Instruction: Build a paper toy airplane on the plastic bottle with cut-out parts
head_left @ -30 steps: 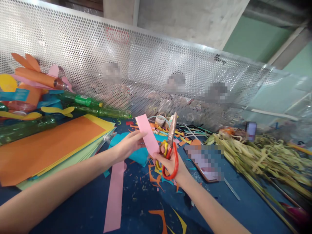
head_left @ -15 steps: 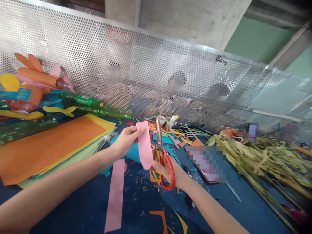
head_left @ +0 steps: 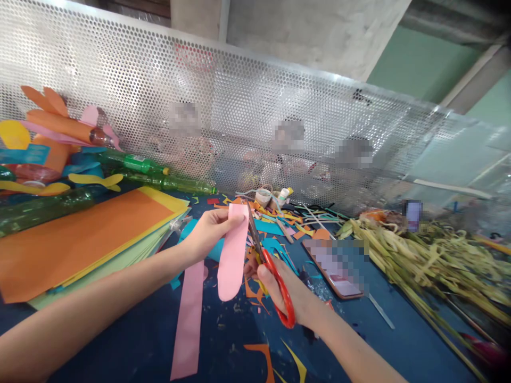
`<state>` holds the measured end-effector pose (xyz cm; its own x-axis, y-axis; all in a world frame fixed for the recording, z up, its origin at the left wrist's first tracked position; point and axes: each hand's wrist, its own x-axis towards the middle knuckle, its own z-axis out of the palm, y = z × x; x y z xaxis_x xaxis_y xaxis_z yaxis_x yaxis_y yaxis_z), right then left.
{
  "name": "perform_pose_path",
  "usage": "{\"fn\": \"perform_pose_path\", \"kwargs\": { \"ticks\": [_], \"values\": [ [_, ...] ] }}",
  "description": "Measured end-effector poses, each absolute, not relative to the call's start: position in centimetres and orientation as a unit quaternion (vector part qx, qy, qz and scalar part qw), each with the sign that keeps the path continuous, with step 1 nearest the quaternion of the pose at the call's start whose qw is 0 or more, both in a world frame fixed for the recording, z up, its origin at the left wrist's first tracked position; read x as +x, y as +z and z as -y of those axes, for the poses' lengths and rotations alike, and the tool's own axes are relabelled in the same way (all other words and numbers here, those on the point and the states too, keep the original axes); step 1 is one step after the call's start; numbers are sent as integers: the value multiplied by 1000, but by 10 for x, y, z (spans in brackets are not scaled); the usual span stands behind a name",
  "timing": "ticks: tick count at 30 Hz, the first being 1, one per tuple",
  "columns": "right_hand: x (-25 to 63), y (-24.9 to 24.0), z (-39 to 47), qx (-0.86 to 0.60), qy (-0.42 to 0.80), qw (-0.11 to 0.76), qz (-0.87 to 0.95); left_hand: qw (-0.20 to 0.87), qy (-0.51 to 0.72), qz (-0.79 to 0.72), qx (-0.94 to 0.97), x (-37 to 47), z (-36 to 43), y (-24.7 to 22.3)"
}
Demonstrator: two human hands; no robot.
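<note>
While tight on pink paper [head_left: 232, 260], left fingers [head_left: 229, 224] near right fingers [head_left: 268, 282] around scissors [head_left: 270, 261]; beyond, a cup [head_left: 262, 198], contents unclear

Perf. metal screen [head_left: 247, 101] behind dk blue tabletop [head_left: 225, 351]; grey conc. wall [head_left: 295, 37] abv, pale grn wall [head_left: 419, 66] upper R.

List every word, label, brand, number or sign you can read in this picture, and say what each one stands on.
No text can be read here.
Green bottle: the label is too small to read.
White bottle: any print is too small to read.
Phone: the screen is mostly pixelated, nothing legible.
Red patch at the mesh: too blurred to tell if it holds writing.
</note>
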<state>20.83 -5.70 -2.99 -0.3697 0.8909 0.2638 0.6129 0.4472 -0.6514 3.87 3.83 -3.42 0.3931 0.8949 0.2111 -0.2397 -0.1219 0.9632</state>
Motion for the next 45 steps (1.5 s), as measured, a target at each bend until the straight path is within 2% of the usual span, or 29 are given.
{"fn": "perform_pose_path", "kwargs": {
  "ticks": [20,29,45],
  "values": [
    [215,-32,48,-521,197,252,791,467,410,-298,725,38,-33,-23],
    [217,-28,52,-514,209,256,792,502,399,-321,697,37,-34,-24],
    [214,-30,50,-507,196,267,796,501,393,-338,693,38,-32,-24]
  ]
}}
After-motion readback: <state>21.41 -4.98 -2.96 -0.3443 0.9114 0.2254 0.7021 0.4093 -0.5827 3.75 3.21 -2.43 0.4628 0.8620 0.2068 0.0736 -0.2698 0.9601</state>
